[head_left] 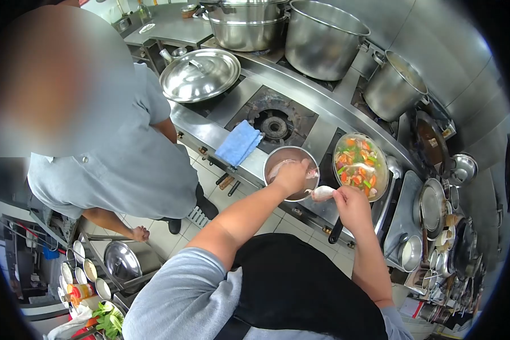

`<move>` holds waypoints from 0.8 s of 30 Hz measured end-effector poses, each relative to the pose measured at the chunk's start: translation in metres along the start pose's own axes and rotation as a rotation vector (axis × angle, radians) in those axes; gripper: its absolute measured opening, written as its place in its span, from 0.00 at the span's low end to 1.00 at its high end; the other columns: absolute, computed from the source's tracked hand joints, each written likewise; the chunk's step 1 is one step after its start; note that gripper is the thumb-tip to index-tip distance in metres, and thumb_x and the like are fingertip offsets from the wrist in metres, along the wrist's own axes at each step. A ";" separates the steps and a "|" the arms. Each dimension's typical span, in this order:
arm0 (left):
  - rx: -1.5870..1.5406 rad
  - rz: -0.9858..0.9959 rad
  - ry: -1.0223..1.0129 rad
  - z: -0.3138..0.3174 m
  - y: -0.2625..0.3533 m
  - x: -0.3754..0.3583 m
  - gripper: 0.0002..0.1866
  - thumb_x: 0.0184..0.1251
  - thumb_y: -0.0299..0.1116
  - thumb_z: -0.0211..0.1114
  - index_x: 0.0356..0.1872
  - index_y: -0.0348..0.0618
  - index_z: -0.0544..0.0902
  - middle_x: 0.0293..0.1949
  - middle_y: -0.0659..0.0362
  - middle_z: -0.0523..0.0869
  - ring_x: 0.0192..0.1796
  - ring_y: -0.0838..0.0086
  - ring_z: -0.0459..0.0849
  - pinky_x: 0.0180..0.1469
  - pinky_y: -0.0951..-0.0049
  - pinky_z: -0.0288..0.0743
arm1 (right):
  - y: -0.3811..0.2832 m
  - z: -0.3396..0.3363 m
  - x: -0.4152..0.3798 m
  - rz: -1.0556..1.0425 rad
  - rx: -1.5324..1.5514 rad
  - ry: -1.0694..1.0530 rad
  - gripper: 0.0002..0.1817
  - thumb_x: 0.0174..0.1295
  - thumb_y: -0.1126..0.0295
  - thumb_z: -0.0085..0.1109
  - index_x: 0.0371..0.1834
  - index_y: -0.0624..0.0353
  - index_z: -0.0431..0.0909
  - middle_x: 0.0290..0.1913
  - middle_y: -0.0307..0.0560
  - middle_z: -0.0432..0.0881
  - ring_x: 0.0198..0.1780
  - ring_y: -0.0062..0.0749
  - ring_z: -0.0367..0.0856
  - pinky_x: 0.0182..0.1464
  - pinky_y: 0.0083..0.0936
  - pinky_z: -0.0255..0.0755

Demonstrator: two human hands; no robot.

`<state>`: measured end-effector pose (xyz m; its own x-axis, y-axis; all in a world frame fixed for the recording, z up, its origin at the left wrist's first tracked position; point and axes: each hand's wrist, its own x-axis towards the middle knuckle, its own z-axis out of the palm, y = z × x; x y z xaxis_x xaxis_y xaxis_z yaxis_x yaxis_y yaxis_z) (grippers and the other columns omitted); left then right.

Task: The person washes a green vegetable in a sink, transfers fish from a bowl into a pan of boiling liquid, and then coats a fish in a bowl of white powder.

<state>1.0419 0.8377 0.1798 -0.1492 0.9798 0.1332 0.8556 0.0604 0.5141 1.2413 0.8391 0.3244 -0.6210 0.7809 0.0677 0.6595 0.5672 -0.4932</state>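
My left hand point(292, 178) reaches down into a steel pot point(270, 185) at the front edge of the stove. Its fingers are curled among pale pinkish raw pieces point(311, 173), and what they grip is partly hidden. Between the thumb and fingers of my right hand point(352, 205) is a whitish, limp raw piece point(323, 193), held just outside the pot's right rim. Just beyond my right hand sits a frying pan point(384, 187) of chopped orange and green vegetables in liquid point(358, 161); a black handle point(336, 232) points toward me.
A folded blue cloth point(239, 143) lies by a bare burner point(275, 123). A large lid point(200, 75) and tall steel pots point(324, 42) stand behind. A co-worker in a grey shirt point(113, 147) stands at left. Pans and ladles point(433, 207) crowd the right, food containers point(82, 266) the lower left.
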 end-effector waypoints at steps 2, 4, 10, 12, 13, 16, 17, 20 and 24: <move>-0.159 -0.144 0.001 -0.026 0.011 -0.002 0.16 0.59 0.36 0.66 0.41 0.37 0.75 0.37 0.44 0.85 0.43 0.51 0.85 0.44 0.57 0.79 | 0.004 -0.002 -0.001 0.005 0.009 0.025 0.10 0.63 0.65 0.58 0.31 0.62 0.79 0.31 0.55 0.80 0.37 0.52 0.79 0.41 0.42 0.71; -0.223 -0.200 0.068 -0.056 0.019 -0.006 0.17 0.59 0.37 0.67 0.41 0.35 0.75 0.37 0.43 0.85 0.43 0.52 0.86 0.44 0.59 0.79 | 0.003 -0.005 0.000 0.011 0.019 0.051 0.10 0.63 0.65 0.58 0.31 0.62 0.79 0.30 0.55 0.80 0.36 0.51 0.79 0.40 0.41 0.71; -1.232 -0.527 0.302 -0.067 -0.009 -0.024 0.19 0.64 0.34 0.67 0.50 0.34 0.74 0.42 0.51 0.84 0.41 0.66 0.86 0.42 0.69 0.81 | -0.020 -0.022 0.024 -0.052 0.211 0.247 0.09 0.64 0.68 0.59 0.32 0.64 0.79 0.27 0.53 0.78 0.30 0.47 0.77 0.35 0.36 0.69; -1.464 -0.616 0.136 -0.072 -0.014 -0.034 0.17 0.69 0.32 0.62 0.53 0.36 0.71 0.43 0.49 0.84 0.42 0.66 0.87 0.39 0.72 0.83 | -0.036 -0.027 0.033 -0.096 0.251 0.298 0.10 0.66 0.68 0.58 0.33 0.65 0.79 0.25 0.49 0.77 0.27 0.37 0.75 0.33 0.31 0.68; -1.464 -0.615 0.138 -0.071 -0.014 -0.037 0.17 0.69 0.32 0.62 0.53 0.36 0.71 0.43 0.49 0.84 0.42 0.66 0.87 0.39 0.72 0.83 | -0.041 -0.026 0.038 -0.107 0.357 0.335 0.11 0.67 0.67 0.58 0.33 0.65 0.79 0.25 0.46 0.76 0.26 0.30 0.73 0.32 0.28 0.67; -1.668 -0.592 0.079 -0.073 -0.014 -0.048 0.22 0.70 0.39 0.62 0.57 0.37 0.68 0.47 0.47 0.82 0.46 0.60 0.87 0.46 0.65 0.83 | -0.034 -0.007 0.050 -0.101 0.538 0.318 0.12 0.69 0.66 0.57 0.34 0.66 0.79 0.23 0.38 0.75 0.26 0.17 0.69 0.30 0.21 0.65; -1.858 -0.532 -0.006 -0.079 -0.012 -0.053 0.23 0.71 0.43 0.61 0.57 0.38 0.68 0.48 0.46 0.81 0.47 0.58 0.87 0.47 0.65 0.83 | -0.031 0.007 0.052 -0.009 0.635 0.180 0.12 0.69 0.67 0.57 0.35 0.66 0.79 0.23 0.38 0.76 0.27 0.17 0.70 0.30 0.20 0.65; -2.007 -0.468 -0.029 -0.077 -0.007 -0.055 0.29 0.70 0.53 0.59 0.60 0.42 0.66 0.53 0.44 0.78 0.48 0.55 0.87 0.51 0.63 0.82 | 0.004 0.059 0.057 0.071 0.678 -0.026 0.10 0.70 0.67 0.56 0.37 0.64 0.79 0.24 0.35 0.75 0.26 0.15 0.69 0.28 0.17 0.64; -1.940 -0.600 0.045 -0.055 -0.015 -0.050 0.26 0.69 0.47 0.63 0.60 0.46 0.67 0.59 0.45 0.73 0.49 0.56 0.86 0.52 0.58 0.82 | 0.013 0.068 0.043 0.006 0.557 -0.108 0.09 0.70 0.67 0.54 0.38 0.59 0.80 0.23 0.30 0.73 0.24 0.12 0.67 0.26 0.15 0.61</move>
<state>1.0093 0.7768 0.2121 -0.1904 0.9118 -0.3638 -0.8435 0.0377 0.5359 1.1944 0.8621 0.2620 -0.6768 0.7360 -0.0114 0.3587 0.3162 -0.8783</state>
